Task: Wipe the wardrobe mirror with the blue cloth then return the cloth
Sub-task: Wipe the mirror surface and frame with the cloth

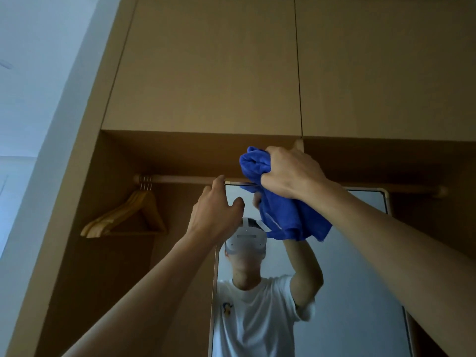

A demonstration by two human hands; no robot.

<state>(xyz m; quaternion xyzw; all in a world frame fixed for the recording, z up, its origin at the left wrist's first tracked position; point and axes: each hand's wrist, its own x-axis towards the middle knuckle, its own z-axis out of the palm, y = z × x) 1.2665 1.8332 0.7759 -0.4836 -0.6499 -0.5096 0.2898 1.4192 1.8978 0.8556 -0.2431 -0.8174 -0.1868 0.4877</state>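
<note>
The wardrobe mirror (pixel 355 266) stands upright inside the open wardrobe, framed in a pale rim, and reflects a person in a white T-shirt. My right hand (pixel 291 173) is raised at the mirror's top edge, fingers closed around the bunched blue cloth (pixel 283 217), which hangs down over the upper glass. My left hand (pixel 216 212) grips the mirror's top left corner, thumb on the glass side and fingers over the frame. The cloth hides part of the mirror's top edge.
A wooden clothes rail (pixel 180 179) runs across behind the mirror's top. Several wooden hangers (pixel 128 215) hang from it at the left. Closed upper cabinet doors (pixel 206 68) fill the view above. A white wall (pixel 33 86) lies to the left.
</note>
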